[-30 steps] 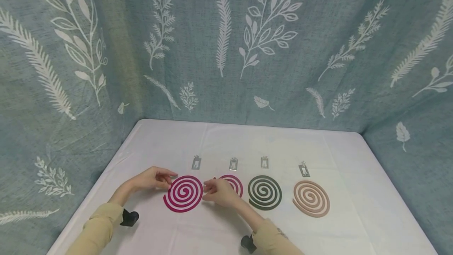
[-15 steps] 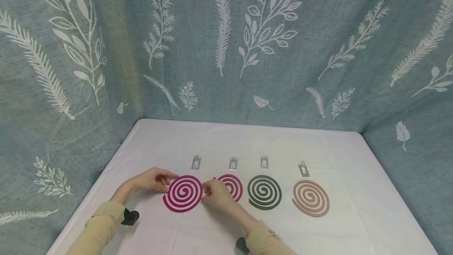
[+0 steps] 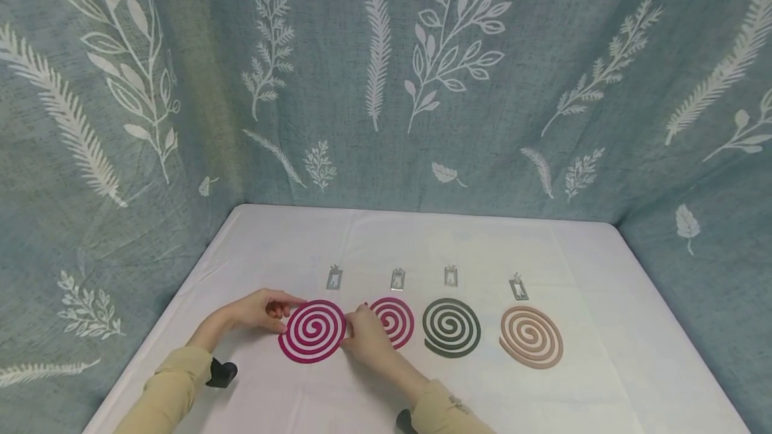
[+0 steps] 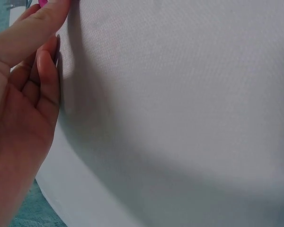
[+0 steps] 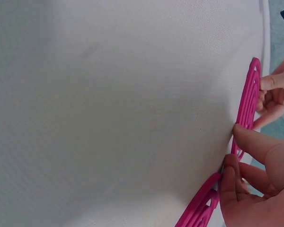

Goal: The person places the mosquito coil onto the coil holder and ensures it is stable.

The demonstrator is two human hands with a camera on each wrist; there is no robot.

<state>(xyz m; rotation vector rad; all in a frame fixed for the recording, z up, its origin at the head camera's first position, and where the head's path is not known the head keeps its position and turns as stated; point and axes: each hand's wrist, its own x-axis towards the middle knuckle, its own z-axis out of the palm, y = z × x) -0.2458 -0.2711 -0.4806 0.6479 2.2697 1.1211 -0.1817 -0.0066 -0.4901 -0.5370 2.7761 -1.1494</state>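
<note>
A magenta mosquito coil (image 3: 313, 329) lies flat at the left of a row on the white table. My left hand (image 3: 258, 308) grips its left side, index finger along the upper rim and thumb lower down. On the opposite side, my right hand (image 3: 365, 335) pinches the rim between thumb and fingers, as the right wrist view shows with the coil (image 5: 246, 105) edge-on. A second magenta coil (image 3: 389, 321) is partly covered by the right hand. In the left wrist view, only a sliver of magenta shows beyond the left hand (image 4: 26, 90).
Further right lie a dark green coil (image 3: 448, 327) and a tan coil (image 3: 529, 334). Several small metal coil stands (image 3: 518, 288) form a line behind the coils. A patterned blue-green curtain (image 3: 386, 153) hangs around the back and sides of the white table (image 3: 603, 327).
Both hands have closed in on the leftmost magenta coil, the left fingers now meeting its rim. The right forearm has shifted left, showing more of the second magenta coil.
</note>
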